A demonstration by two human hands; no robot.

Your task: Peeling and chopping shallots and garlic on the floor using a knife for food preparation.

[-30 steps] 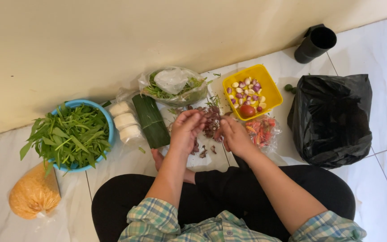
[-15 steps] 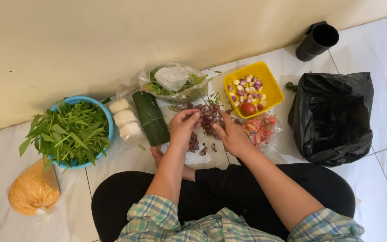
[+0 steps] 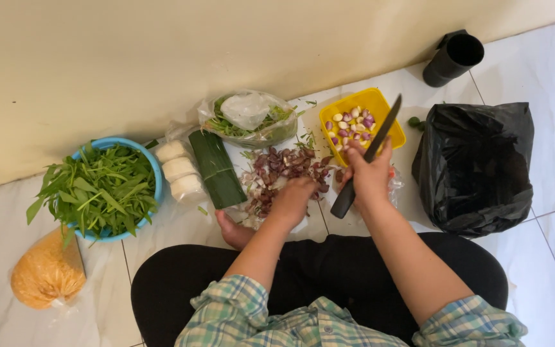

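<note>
At the far left lay a clear bag of orange crumbs (image 3: 47, 273), soft and lumpy, below a round blue plastic bowl (image 3: 153, 168) heaped with leafy green stems. Beside it sat three pale, smooth blocks (image 3: 178, 169) in thin wrap and a folded dark green banana leaf (image 3: 216, 168), glossy and flat. The left hand (image 3: 293, 200) reached forward, palm down, fingers curled onto the pile of papery purple shallot peels (image 3: 277, 170) on the floor; whether it gripped anything could not be told. The right hand (image 3: 369, 177) was closed round the handle of a black knife (image 3: 367, 157), blade angled up over the square yellow tub (image 3: 390, 115) of peeled shallots and garlic. Further right slumped a crinkled black plastic bag (image 3: 473, 167), with a black cylinder (image 3: 454, 58) behind it.
</note>
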